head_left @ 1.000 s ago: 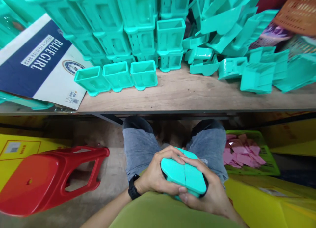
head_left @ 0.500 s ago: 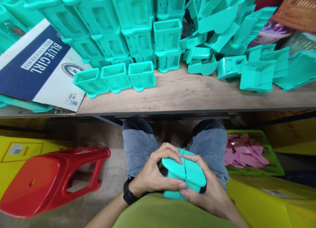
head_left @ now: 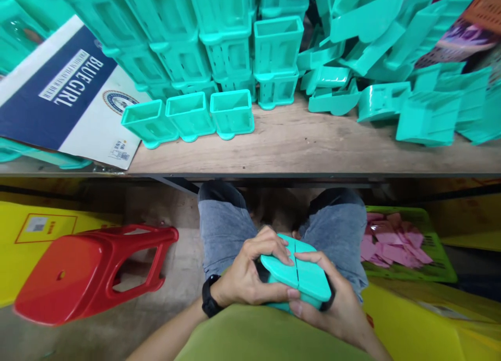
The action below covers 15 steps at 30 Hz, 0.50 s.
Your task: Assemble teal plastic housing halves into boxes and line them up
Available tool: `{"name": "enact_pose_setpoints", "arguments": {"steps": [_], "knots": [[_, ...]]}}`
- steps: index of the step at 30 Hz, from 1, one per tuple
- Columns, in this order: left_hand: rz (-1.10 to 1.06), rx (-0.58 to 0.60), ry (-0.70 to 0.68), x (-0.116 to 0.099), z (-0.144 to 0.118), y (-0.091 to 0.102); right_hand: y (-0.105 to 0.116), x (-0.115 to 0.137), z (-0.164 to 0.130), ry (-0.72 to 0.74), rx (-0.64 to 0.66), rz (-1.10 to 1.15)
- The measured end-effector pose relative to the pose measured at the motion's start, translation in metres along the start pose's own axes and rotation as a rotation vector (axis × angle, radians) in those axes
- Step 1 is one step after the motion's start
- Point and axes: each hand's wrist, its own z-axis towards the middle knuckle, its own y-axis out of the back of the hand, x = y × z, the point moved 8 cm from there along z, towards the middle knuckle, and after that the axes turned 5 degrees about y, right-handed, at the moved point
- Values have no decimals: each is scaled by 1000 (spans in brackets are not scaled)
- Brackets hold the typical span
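A turquoise plastic piece (head_left: pixel 305 276), its top split, sits between the hands (head_left: pixel 252 275)

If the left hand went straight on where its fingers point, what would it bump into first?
Beyond the teal object under its fingers, the left hand would probably meet the right hand, which grips the same object's other side; exact depth is unclear.

On the wood-grained, dark-edged surface (head_left: pixel 313 148): near the front, a row of three open turquoise containers (head_left: pixel 191 120), close behind them stacked containers (head_left: pixel 183 62), to the right a jumbled heap of loose turquoise pieces (head_left: pixel 426 120), and at left a slanted blue-and-white carton (head_left: pixel 74 103), turquoise plastic (head_left: pixel 52 155) showing beneath.
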Motion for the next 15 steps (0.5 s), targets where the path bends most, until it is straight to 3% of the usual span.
{"name": "enact_pose_setpoints", "arguments": {"steps": [8,15], "knots": [[42,28,41,-7,5,2,-1,5,2,-48,-22,27],[86,4,-21,-7,5,3,4,-13,3,-67,40,-19]]}}
